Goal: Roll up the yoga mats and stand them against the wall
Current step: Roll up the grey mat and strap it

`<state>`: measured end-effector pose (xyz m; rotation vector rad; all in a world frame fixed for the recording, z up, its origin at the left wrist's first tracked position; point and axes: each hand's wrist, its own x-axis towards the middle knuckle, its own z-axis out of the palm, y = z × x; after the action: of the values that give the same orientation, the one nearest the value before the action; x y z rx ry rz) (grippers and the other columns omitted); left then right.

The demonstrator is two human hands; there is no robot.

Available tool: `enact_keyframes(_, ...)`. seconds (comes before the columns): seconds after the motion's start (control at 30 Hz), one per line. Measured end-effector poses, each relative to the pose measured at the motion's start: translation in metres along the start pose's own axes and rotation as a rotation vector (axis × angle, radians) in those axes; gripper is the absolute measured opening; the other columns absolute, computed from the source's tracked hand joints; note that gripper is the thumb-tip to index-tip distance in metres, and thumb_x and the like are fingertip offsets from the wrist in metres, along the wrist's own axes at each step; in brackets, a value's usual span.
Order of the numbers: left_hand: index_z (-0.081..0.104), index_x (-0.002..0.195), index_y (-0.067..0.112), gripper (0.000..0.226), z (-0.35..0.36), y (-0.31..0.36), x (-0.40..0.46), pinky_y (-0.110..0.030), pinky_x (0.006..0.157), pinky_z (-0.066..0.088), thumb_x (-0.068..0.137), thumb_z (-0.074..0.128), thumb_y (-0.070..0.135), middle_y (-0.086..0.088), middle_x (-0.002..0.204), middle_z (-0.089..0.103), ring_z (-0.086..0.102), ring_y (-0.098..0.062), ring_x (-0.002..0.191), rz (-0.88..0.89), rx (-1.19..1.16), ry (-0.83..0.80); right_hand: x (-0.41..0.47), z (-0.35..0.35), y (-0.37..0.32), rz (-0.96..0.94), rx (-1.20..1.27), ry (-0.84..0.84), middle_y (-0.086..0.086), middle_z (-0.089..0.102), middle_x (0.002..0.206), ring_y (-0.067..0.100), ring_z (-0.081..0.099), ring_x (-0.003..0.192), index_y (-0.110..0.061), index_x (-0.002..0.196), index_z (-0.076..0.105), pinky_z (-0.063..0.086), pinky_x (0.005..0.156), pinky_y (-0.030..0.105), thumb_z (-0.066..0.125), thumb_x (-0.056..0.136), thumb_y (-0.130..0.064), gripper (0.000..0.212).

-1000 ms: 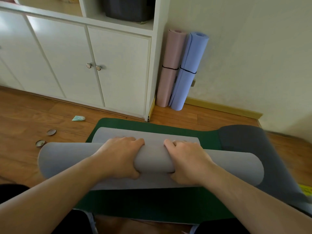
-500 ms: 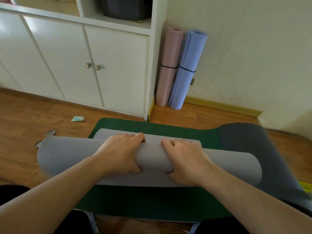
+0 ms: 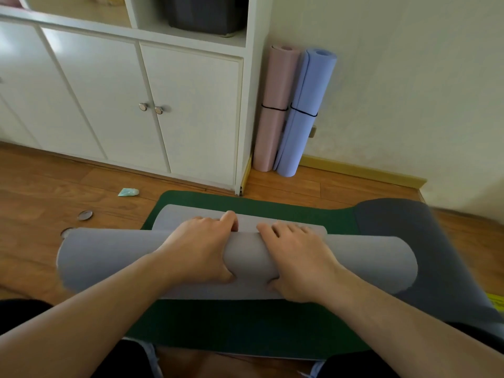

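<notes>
A grey yoga mat [image 3: 109, 260] lies almost fully rolled across a flat green mat [image 3: 245, 323] on the floor. Only a short flat strip of the grey mat shows beyond the roll. My left hand [image 3: 199, 249] and my right hand [image 3: 297, 257] grip the middle of the roll, fingers curled over its top and thumbs under its near side. A pink rolled mat [image 3: 272, 110] and a blue rolled mat [image 3: 305, 113] stand upright in the corner against the wall, each bound by a black band. A dark grey mat [image 3: 436, 255] lies at the right.
A white cabinet [image 3: 122, 105] with closed doors stands to the left of the standing mats. Two small round lids [image 3: 85, 214] and a pale green scrap [image 3: 128, 191] lie on the wooden floor at the left. My knees are at the bottom edge.
Both hands have pushed the grey roll a little farther forward, so less of its flat end shows. The fingers now reach farther over the top of the roll.
</notes>
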<state>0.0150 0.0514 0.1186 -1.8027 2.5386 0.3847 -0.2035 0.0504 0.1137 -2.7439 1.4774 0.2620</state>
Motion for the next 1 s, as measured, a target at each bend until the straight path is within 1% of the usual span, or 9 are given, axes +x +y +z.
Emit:
enact_keyframes(0.07, 0.037, 0.118, 0.04, 0.072, 0.0, -0.001, -0.002, -0.029, 0.081, 0.047, 0.066, 0.081, 0.064, 0.015, 0.105, 0.061, 0.057, -0.01, 0.094, 0.025, 0.015, -0.014, 0.0, 0.003, -0.002, -0.018, -0.002, -0.001, 0.003, 0.057, 0.127, 0.028, 0.059, 0.114, -0.026, 0.136, 0.035, 0.051, 0.092, 0.044, 0.082, 0.078, -0.052, 0.079)
enact_keyframes(0.17, 0.039, 0.134, 0.037, 0.079, 0.006, 0.006, -0.005, -0.037, 0.112, 0.042, 0.07, 0.078, 0.065, 0.011, 0.132, 0.048, 0.048, -0.014, 0.122, 0.069, 0.122, 0.052, 0.001, -0.003, 0.001, 0.006, 0.029, -0.003, 0.002, 0.061, 0.113, 0.027, 0.063, 0.1, -0.024, 0.127, 0.04, 0.053, 0.077, 0.041, 0.078, 0.078, -0.047, 0.066)
enact_keyframes(0.23, 0.034, 0.146, 0.029, 0.093, 0.014, 0.012, -0.004, -0.042, 0.119, 0.036, 0.073, 0.079, 0.064, 0.002, 0.145, 0.039, 0.041, -0.022, 0.134, 0.085, 0.271, 0.09, 0.002, -0.005, 0.003, 0.026, 0.061, -0.014, 0.001, 0.061, 0.105, 0.026, 0.064, 0.093, -0.025, 0.121, 0.042, 0.057, 0.074, 0.042, 0.077, 0.075, -0.049, 0.062)
enact_keyframes(0.33, 0.034, 0.144, 0.025, 0.09, 0.021, 0.014, 0.001, -0.04, 0.113, 0.041, 0.075, 0.081, 0.058, 0.0, 0.143, 0.046, 0.046, -0.022, 0.13, 0.088, 0.301, 0.123, 0.003, -0.001, 0.004, 0.037, 0.1, -0.032, -0.002, 0.062, 0.107, 0.025, 0.066, 0.096, -0.028, 0.121, 0.042, 0.059, 0.076, 0.044, 0.077, 0.073, -0.051, 0.063)
enact_keyframes(0.53, 0.039, 0.124, 0.035, 0.075, 0.006, 0.003, 0.005, -0.029, 0.093, 0.048, 0.07, 0.082, 0.064, 0.013, 0.114, 0.062, 0.059, -0.011, 0.1, 0.034, 0.037, 0.07, 0.004, 0.004, 0.002, 0.022, 0.036, -0.008, 0.0, 0.05, 0.137, 0.025, 0.054, 0.122, -0.027, 0.144, 0.034, 0.048, 0.106, 0.045, 0.087, 0.072, -0.049, 0.091)
enact_keyframes(0.73, 0.04, 0.138, 0.034, 0.082, 0.013, 0.009, 0.002, -0.038, 0.116, 0.037, 0.072, 0.077, 0.066, 0.007, 0.136, 0.049, 0.048, -0.017, 0.125, 0.095, 0.159, 0.073, 0.004, 0.005, 0.004, 0.026, 0.078, -0.006, 0.001, 0.061, 0.113, 0.026, 0.063, 0.1, -0.025, 0.119, 0.042, 0.058, 0.083, 0.045, 0.08, 0.074, -0.044, 0.062)
enact_keyframes(0.87, 0.035, 0.146, 0.026, 0.099, 0.021, 0.011, 0.006, -0.043, 0.113, 0.042, 0.069, 0.083, 0.065, 0.002, 0.143, 0.047, 0.047, -0.022, 0.13, 0.092, 0.275, 0.083, 0.007, 0.004, 0.005, 0.052, 0.112, -0.034, -0.002, 0.062, 0.103, 0.025, 0.066, 0.091, -0.028, 0.108, 0.042, 0.059, 0.071, 0.043, 0.076, 0.069, -0.043, 0.054)
enact_keyframes(0.93, 0.04, 0.139, 0.028, 0.09, 0.02, 0.007, 0.008, -0.039, 0.107, 0.047, 0.068, 0.084, 0.061, 0.006, 0.135, 0.056, 0.054, -0.018, 0.122, 0.086, 0.211, 0.129, 0.007, 0.005, 0.005, 0.05, 0.113, -0.013, -0.003, 0.061, 0.109, 0.025, 0.065, 0.098, -0.029, 0.119, 0.044, 0.054, 0.072, 0.039, 0.077, 0.071, -0.045, 0.061)
enact_keyframes(1.0, 0.042, 0.129, 0.03, 0.081, 0.017, 0.002, 0.01, -0.035, 0.099, 0.049, 0.066, 0.082, 0.061, 0.01, 0.121, 0.062, 0.06, -0.016, 0.11, 0.071, 0.152, 0.173, 0.007, 0.005, 0.005, 0.038, 0.074, 0.025, 0.0, 0.056, 0.125, 0.026, 0.06, 0.111, -0.026, 0.145, 0.035, 0.053, 0.086, 0.04, 0.081, 0.072, -0.049, 0.089)
